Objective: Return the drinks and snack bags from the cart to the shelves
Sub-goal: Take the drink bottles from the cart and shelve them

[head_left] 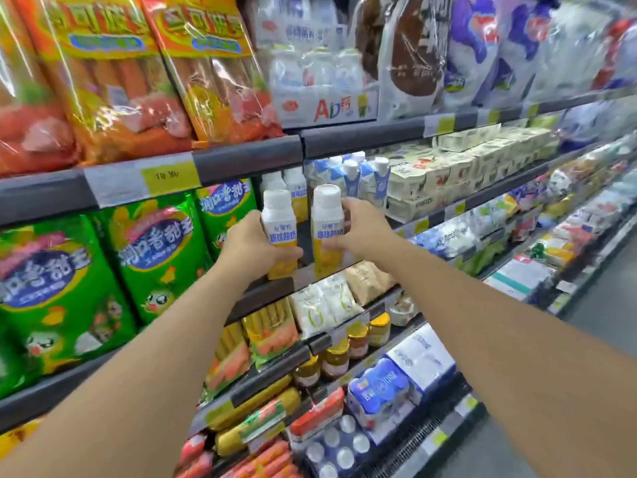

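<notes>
Along a supermarket aisle, tiered dark shelving point(248, 157) with yellow price tags on its front rails runs from the left edge away to the right, with grey floor point(606, 326) at its foot on the far right. Landmark: the yellow price tag point(170, 175) on the second rail. Left of and below it stand green snack bags point(62, 284); above it, orange sausage packs point(113, 81). Right of the tag, at the shelf front, the left hand point(250, 241) grips a white-capped bottle point(280, 232), white above and yellow below with blue lettering, fingers wrapped round its lower body. Just beside it, the right hand point(362, 227) holds a matching second bottle point(325, 229) at its side, upright; whether its base touches the shelf cannot be told. Behind both stand more bottles of the same kind point(294, 189), then blue-and-white cartons point(358, 177) and cream boxed goods point(465, 167) further right. Below and right of the tag, lower tiers hold yellow-lidded jars point(358, 339) and blue wrapped multipacks point(382, 391).
</notes>
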Motion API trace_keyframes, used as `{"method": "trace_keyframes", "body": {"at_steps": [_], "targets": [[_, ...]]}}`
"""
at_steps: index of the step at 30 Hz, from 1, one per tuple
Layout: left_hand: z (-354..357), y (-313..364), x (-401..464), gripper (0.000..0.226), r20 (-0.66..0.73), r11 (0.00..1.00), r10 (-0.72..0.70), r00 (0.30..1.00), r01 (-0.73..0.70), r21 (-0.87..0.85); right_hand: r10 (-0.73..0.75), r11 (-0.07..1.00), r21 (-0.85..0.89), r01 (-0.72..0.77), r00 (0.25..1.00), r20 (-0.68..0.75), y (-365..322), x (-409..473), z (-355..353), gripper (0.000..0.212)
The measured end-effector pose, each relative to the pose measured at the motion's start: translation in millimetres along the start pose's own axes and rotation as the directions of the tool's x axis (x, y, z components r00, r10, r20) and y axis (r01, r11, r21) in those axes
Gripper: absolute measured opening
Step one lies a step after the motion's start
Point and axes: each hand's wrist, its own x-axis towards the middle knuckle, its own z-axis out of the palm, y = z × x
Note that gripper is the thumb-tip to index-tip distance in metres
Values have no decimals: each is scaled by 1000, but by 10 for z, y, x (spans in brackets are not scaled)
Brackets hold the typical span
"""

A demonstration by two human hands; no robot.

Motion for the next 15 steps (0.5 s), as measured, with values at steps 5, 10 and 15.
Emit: {"method": "trace_keyframes", "body": {"at_steps": [5,10,15], "targets": [[109,-26,286,62,-45,999,-20,999,22,48,-9,999,-38,9,1000,22,45,432,102,54],[306,-14,483,62,-126,996,-69,990,74,41,-33,996,-82,39,997,76,174,724,207,53],[470,109,539,64,-195,988,-121,973,138,72,-99,994,-23,104,981,165,262,891,208,45]]}}
